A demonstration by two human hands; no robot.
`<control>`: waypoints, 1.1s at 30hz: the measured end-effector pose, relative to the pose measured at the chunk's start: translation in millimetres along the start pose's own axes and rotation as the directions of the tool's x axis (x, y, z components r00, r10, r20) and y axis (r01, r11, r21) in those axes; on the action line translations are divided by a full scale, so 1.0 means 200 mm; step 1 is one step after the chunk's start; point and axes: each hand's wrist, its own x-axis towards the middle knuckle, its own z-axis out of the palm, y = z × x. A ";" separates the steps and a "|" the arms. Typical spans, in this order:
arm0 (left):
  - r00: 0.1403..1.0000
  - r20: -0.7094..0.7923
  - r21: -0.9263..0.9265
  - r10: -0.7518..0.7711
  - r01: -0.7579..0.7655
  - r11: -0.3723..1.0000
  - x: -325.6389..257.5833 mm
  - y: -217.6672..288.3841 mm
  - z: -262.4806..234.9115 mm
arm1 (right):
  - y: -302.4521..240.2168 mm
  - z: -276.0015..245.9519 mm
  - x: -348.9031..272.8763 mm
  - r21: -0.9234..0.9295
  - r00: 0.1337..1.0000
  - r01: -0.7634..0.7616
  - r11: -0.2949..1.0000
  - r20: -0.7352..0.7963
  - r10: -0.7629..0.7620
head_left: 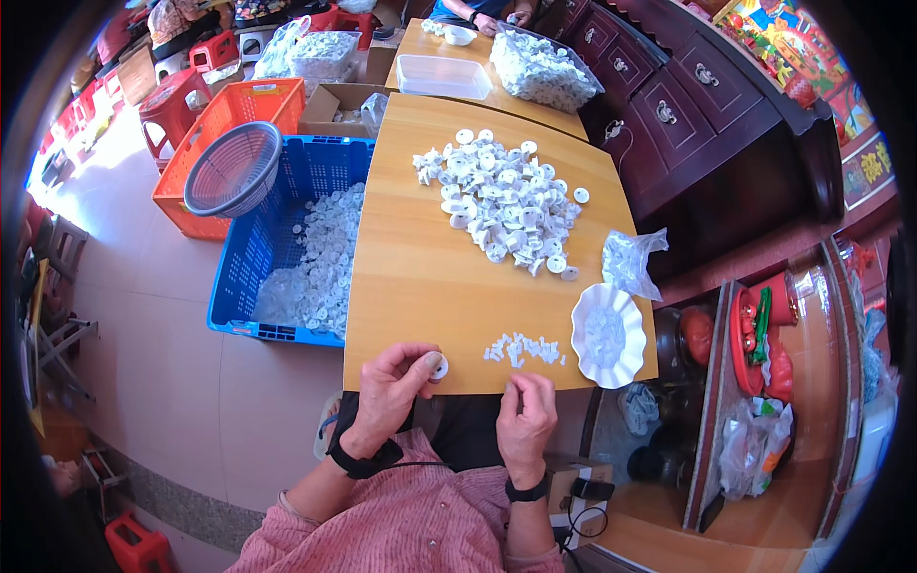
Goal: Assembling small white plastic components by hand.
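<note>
Between the thumb and fingers of my left hand (390,387) is a round white plastic piece (438,367), held just over the near edge of the wooden table (420,277). My right hand (525,415) is at the same edge, its fingertips pinched together; whatever they hold, if anything, is too small to make out. Just beyond that hand lies a scatter of tiny white plastic pieces (521,350). A white scalloped dish (636,358) to the right holds more small translucent pieces. Farther back spreads a large heap of round white plastic parts (506,196).
Left of the table stands a blue crate (229,286) with white parts inside. A grey basket (272,181) rests by an orange crate (177,215). A plastic bag (632,260) lies at the right edge, near dark drawers (669,115). Another person's hands (487,23) are at the far table.
</note>
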 end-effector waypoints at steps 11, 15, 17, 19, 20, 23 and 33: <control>1.000 0.010 -0.103 -0.021 0.022 0.994 -0.01 0.00 -0.02 | -0.04 0.01 0.03 -0.269 0.975 0.192 0.944 0.163 -0.152; 1.000 0.018 -0.109 -0.006 0.008 0.994 -0.01 0.00 -0.01 | -0.03 -0.02 0.01 -0.231 0.982 0.160 0.960 0.137 -0.131; 1.000 0.017 -0.105 -0.005 0.007 0.994 -0.01 0.00 -0.01 | -0.09 -0.05 0.02 -0.242 0.976 0.164 0.956 0.177 -0.123; 0.999 0.035 -0.094 0.004 -0.001 0.996 0.00 0.00 -0.01 | -0.14 -0.06 0.04 -0.254 0.970 0.169 0.952 0.214 -0.115; 0.999 0.033 -0.095 0.003 0.000 0.996 0.00 0.00 -0.02 | -0.16 -0.05 0.04 -0.271 0.958 0.179 0.946 0.265 -0.105; 0.999 0.034 -0.083 0.003 0.000 0.997 0.00 0.02 -0.02 | -0.15 -0.02 0.01 -0.301 0.946 0.212 0.930 0.304 -0.117; 0.984 0.168 -0.329 -0.067 0.120 0.937 0.00 -0.01 -0.06 | -0.07 -0.01 -0.06 -0.278 0.959 0.263 0.924 0.179 -0.219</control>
